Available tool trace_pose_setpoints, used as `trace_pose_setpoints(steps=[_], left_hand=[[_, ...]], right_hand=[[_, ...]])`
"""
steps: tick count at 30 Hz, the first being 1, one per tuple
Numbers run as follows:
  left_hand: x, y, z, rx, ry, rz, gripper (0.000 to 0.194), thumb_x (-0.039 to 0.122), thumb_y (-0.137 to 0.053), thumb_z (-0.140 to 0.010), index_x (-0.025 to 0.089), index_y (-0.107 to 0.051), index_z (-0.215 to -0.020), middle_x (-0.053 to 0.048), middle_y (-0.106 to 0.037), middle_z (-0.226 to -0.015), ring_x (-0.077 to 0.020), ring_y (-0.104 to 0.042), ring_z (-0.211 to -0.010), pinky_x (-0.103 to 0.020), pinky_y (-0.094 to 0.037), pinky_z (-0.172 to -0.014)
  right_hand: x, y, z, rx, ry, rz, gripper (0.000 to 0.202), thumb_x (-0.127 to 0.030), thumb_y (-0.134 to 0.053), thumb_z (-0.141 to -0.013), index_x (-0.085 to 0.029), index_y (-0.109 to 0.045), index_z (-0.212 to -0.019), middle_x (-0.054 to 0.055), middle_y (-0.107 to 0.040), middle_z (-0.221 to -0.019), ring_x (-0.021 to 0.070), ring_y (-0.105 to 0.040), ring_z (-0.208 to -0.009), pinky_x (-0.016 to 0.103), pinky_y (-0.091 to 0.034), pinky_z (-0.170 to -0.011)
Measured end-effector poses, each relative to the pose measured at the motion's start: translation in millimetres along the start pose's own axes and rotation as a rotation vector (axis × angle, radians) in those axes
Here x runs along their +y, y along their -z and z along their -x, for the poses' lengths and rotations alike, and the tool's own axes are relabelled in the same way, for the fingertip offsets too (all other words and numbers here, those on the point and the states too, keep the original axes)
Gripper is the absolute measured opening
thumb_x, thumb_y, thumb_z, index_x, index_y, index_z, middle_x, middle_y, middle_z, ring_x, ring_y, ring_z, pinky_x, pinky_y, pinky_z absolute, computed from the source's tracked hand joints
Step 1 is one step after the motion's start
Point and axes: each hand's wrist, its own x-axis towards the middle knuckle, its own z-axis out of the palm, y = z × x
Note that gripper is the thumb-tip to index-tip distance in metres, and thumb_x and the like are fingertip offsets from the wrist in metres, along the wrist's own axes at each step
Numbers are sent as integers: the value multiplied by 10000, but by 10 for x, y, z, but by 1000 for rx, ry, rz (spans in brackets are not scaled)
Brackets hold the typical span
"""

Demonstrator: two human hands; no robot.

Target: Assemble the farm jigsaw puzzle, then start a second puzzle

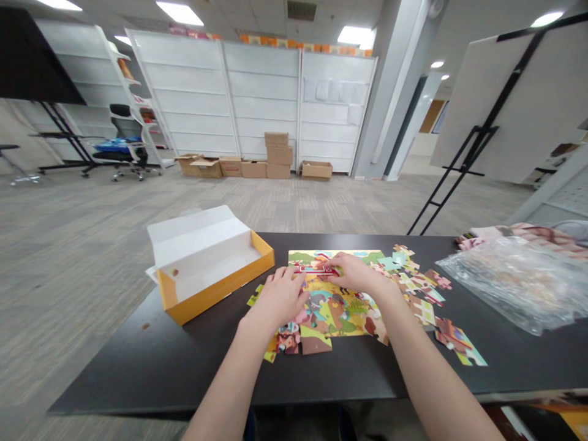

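Observation:
A colourful jigsaw puzzle [344,309], partly joined, lies on the black table. My left hand [282,295] rests palm down over its left side, fingers apart, with the fingertips beside a red and white strip [312,269]. At the strip's right end, my right hand [351,272] has its fingers bent together on the puzzle's upper part; whatever lies under them is hidden. Loose pieces [420,282] are scattered to the right of the puzzle, and a few joined ones [459,343] lie nearer the right front. More pieces [316,340] touch the puzzle's lower left edge.
An open yellow box [215,296] with a white inside stands at the table's left. Clear plastic bags [519,275] lie on the right by some pink cloth [533,233]. A board on an easel [473,144] stands beyond the table. A small brown bit [146,326] lies front left.

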Motion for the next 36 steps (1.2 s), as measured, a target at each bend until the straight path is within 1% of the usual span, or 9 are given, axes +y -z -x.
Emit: trace_pose_setpoints(steps=[4, 6, 10, 12, 17, 24, 29, 32, 36], left_hand=[[-4, -1, -2, -2, 1, 2, 447, 394, -479, -984, 227, -566, -1389, -114, -546, -1465, -318, -488, -1327, -482, -457, -1059], [3, 5, -3, -2, 1, 1, 440, 390, -476, -984, 222, -575, -1379, -120, -555, -1452, -318, -491, -1324, -479, -457, -1059], [26, 27, -3, -13, 6, -3, 414, 365, -467, -987, 190, -609, -1334, -146, -586, -1401, -317, -507, -1306, -479, -459, -1055], [35, 34, -3, -14, 10, -4, 408, 361, -471, -985, 184, -616, -1323, -152, -587, -1398, -320, -506, -1307, -485, -457, -1057], [35, 25, -10, -10, 24, 8, 402, 361, -480, -978, 208, -609, -1326, -138, -573, -1421, -320, -493, -1321, -490, -456, -1061], [8, -18, -17, -2, 15, 8, 438, 385, -484, -974, 213, -583, -1365, -135, -557, -1442, -337, -495, -1318, -503, -465, -1046], [14, -22, -4, 11, 8, 3, 439, 381, -475, -980, 188, -589, -1358, -146, -560, -1436, -342, -496, -1316, -507, -468, -1044], [23, -10, -3, 7, 10, 3, 426, 372, -470, -981, 185, -595, -1344, -152, -567, -1423, -341, -495, -1316, -508, -464, -1048], [28, 4, -8, -1, 13, 3, 414, 366, -468, -984, 189, -595, -1336, -152, -566, -1421, -338, -490, -1320, -509, -458, -1054]], right_hand=[[-20, 35, 20, 18, 15, -26, 288, -381, -679, -883, -247, -793, -1112, 98, -741, -1049, 245, -659, -978, 318, -482, -887], [-3, 50, 15, 68, 1, -47, 258, -341, -662, -899, -231, -792, -1093, 98, -737, -1051, 238, -659, -979, 318, -479, -897], [109, 6, -59, 243, -160, -10, 265, -271, -551, -963, -168, -770, -1072, 124, -714, -1095, 236, -661, -998, 338, -464, -931], [180, -52, -112, 278, -191, 0, 259, -275, -553, -968, -165, -759, -1079, 128, -712, -1137, 243, -655, -1054, 350, -451, -971], [314, -169, -186, 221, -138, -35, 224, -302, -643, -924, -184, -747, -1083, 104, -740, -1150, 237, -668, -1081, 338, -458, -985], [389, -183, -175, 221, -121, -78, 196, -294, -635, -919, -208, -734, -1066, 81, -757, -1133, 236, -671, -1088, 345, -464, -985], [390, -154, -183, 206, -19, -128, 199, -235, -615, -916, -224, -718, -1086, 52, -755, -1150, 224, -660, -1109, 338, -454, -1002], [356, -129, -199, 173, -25, -99, 196, -217, -605, -924, -232, -718, -1083, 45, -757, -1139, 219, -656, -1097, 332, -446, -1002], [316, -150, -239, 160, -55, -22, 200, -205, -593, -940, -213, -711, -1101, 74, -739, -1153, 232, -635, -1103, 343, -439, -991]])
